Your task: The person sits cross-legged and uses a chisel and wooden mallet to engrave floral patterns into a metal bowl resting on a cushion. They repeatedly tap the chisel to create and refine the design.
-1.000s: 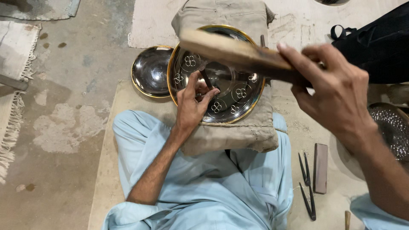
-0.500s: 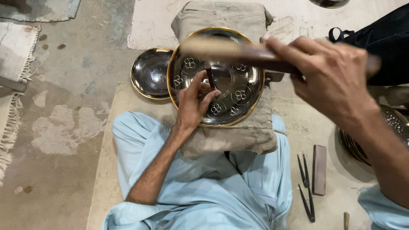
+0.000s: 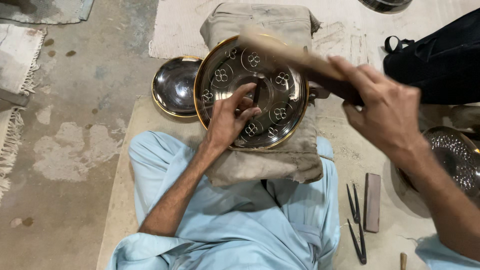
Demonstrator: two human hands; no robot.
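Concrete floor (image 3: 75, 130), grey and blotched with pale patches, seen from the head view; frayed rug edge (image 3: 15, 65) at far left, pale woven mat (image 3: 175, 30) at the top. Round metal plate (image 3: 280, 125) with gilt rim and 4-petal flower motifs, lying on a folded khaki cushion (image 3: 270, 165) across a lap in light blue cloth (image 3: 240, 220). Left hand (image 3: 230, 117) resting on the plate, fingers pinched around a thin dark chisel (image 3: 256, 92) stood nearly upright on the plate's middle. Right hand (image 3: 385, 112) above and to the right, fingers clenched around the dark handle of a wooden mallet (image 3: 285, 50), blurred, its pale head over the plate's upper rim. Smaller dark bowl (image 3: 175, 87) just beside the plate on the left, rims touching or nearly so. Black bag (image 3: 440, 60) at upper right. Hammered metal dish (image 3: 457, 157) at right edge. On the pale slab (image 3: 125, 165) underneath: 2 dark pointed tools (image 3: 356, 220) beside a brown rectangular block (image 3: 372, 202).
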